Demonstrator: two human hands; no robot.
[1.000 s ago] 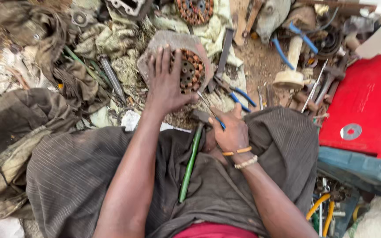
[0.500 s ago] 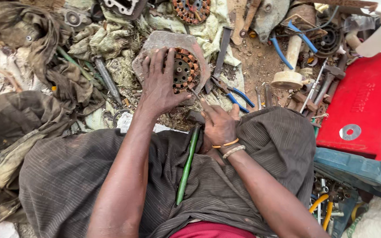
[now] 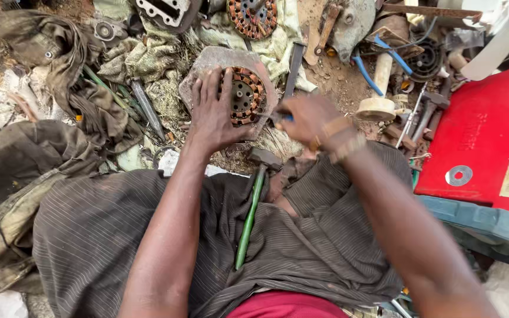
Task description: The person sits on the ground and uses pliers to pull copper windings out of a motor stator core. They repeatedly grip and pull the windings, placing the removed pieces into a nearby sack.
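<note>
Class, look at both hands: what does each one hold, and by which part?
The left hand presses on the copper-wound stator, palm over its left edge. The right hand grips something blue, mostly hidden; which part cannot be told.

The left hand (image 3: 213, 112) presses a copper-wound stator (image 3: 244, 96) on a flat stone (image 3: 207, 62) while the right hand (image 3: 308, 118) grips a blue-handled tool (image 3: 288, 118) beside it.

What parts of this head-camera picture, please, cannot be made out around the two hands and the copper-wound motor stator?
- Head view: the tool in the blurred right hand; only a blue bit shows.
- Head view: the left half of the round copper-wound motor stator, covered by the left hand.
- Head view: the second copper-wound stator, cut off by the top edge.
- Head view: the red metal casing, cut off by the right edge.
</note>
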